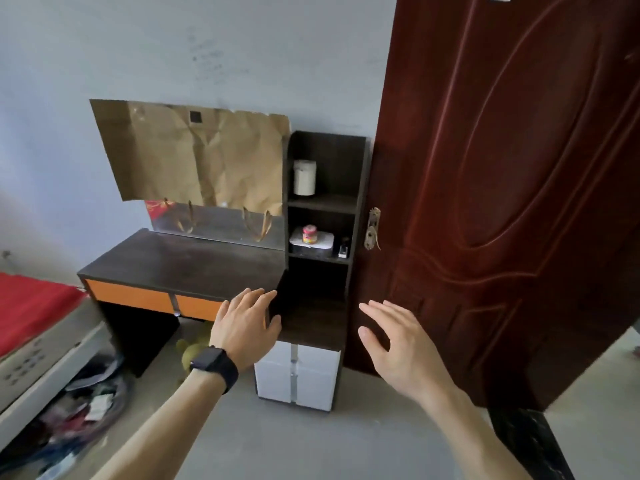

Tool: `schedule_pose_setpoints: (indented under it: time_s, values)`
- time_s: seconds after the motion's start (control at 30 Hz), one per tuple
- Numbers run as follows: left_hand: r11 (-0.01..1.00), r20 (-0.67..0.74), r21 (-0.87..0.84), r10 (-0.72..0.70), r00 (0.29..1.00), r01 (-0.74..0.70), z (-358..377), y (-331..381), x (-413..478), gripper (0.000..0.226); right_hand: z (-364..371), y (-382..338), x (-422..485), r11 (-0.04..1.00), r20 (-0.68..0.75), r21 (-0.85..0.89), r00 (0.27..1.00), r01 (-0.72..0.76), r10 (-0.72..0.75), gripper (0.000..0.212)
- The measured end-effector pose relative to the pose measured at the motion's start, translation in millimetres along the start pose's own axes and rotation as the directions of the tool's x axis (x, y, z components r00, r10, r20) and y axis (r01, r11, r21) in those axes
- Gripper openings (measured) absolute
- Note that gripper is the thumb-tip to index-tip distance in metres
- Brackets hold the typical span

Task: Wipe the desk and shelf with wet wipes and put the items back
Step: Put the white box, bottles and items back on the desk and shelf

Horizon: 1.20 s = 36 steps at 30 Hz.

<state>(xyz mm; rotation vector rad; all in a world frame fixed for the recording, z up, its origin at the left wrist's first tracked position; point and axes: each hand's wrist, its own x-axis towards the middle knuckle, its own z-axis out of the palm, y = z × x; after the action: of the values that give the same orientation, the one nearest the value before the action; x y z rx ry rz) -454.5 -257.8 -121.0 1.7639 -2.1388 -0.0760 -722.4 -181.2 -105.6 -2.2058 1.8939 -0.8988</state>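
A dark wooden desk [180,261] with orange drawer fronts stands against the wall, its top bare. At its right rises a dark shelf unit [323,202]. A white cylindrical container [304,177] stands on the upper shelf. On the middle shelf lie a white box [311,245] with a small red-and-yellow jar [309,234] on it, and a small dark item [343,249] beside it. My left hand [246,327], a watch on its wrist, reaches out open near the desk's right front corner. My right hand [398,337] is stretched forward open beside the shelf unit, holding nothing.
A brown paper sheet [197,157] covers most of the mirror behind the desk. White cabinet doors [298,372] sit under the shelf unit. A red-brown door [502,202] stands open at the right. A bed with a red cover [31,306] and a pile of clutter [76,420] are at the left.
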Motion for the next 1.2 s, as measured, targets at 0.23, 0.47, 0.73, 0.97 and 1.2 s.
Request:
schedule_pose_setpoints:
  time_s: [0.23,0.47,0.73,0.97,1.2]
  values:
    - [1.0,0.042,0.014,-0.027,0.999,0.027,1.2,-68.9,88.9,0.054,49.5,-12.1,89.3,1.0,0.037,-0.028,0.999,0.012,-0.011,0.043]
    - [0.999,0.103,0.033,0.008,0.995,-0.012,37.5,-103.0,184.0,0.054,109.7,13.5,182.1,0.999,0.071,-0.04,0.997,-0.022,0.024,0.044]
    - [0.998,0.24,0.019,-0.058,0.969,0.055,128.8,-131.7,311.5,0.053,224.1,90.5,333.7,0.987,0.245,0.045,0.96,-0.153,0.138,0.049]
    - [0.891,0.512,-0.208,-0.252,0.821,0.403,197.1,-131.6,415.6,0.049,293.7,142.1,450.5,0.923,0.336,0.055,0.877,-0.382,0.343,0.071]
    - [0.247,0.768,-0.458,-0.374,0.52,0.854,269.4,-114.5,492.1,0.06,350.1,160.6,521.1,0.823,0.27,0.148,0.823,-0.548,0.5,0.085]
